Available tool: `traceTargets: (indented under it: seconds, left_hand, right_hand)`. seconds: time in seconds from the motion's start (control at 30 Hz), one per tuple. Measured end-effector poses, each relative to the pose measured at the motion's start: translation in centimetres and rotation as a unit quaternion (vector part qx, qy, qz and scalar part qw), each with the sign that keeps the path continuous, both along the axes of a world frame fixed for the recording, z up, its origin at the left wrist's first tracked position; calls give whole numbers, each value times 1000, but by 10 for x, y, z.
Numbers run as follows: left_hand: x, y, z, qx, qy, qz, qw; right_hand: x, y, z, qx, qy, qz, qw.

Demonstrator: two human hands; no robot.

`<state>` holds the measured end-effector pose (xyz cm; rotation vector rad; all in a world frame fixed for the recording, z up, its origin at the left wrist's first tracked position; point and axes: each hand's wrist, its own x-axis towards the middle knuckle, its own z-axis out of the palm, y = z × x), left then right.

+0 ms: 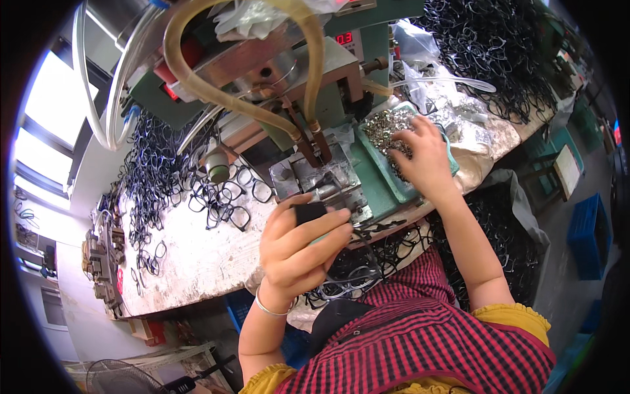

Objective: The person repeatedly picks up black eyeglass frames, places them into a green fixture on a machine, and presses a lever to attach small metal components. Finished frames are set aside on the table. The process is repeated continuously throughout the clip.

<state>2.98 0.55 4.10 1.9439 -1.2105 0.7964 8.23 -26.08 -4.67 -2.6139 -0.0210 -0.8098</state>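
The eyeglass frame (308,211) in the left hand (298,253) is black. Black frames (223,197) lie scattered over the desk (197,262), whose top is whitish and mottled. The tray (387,184) under the right hand (423,157) is teal, and the small metal parts (387,128) in it are silver. The machine (328,105) behind it is green with grey metal plates and a small display (344,38) showing red digits. Its hoses (216,92) are yellowish-brown. The person's top (426,335) is checked in red and black, over yellow sleeves (518,315). The bracelet (269,308) on the left wrist is silver. The crates (590,230) on the floor are blue.
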Motion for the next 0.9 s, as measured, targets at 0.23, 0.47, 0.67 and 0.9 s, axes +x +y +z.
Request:
traceTargets:
  seconds: [0.23, 0.47, 0.67, 0.9]
  left_hand:
    - [-1, 5, 2, 44, 55, -10, 997]
    - [-53, 17, -22, 32, 31, 128, 991]
    - [-22, 94, 6, -38, -40, 475, 878]
    - [72, 181, -107, 213, 153, 521, 813]
  right_hand:
    - [4, -16, -20, 63, -51, 26, 996]
    - [4, -12, -18, 139, -74, 38, 987]
    - [-20, -14, -1, 253, -96, 47, 962]
    - [-1, 14, 8, 319, -58, 84, 942]
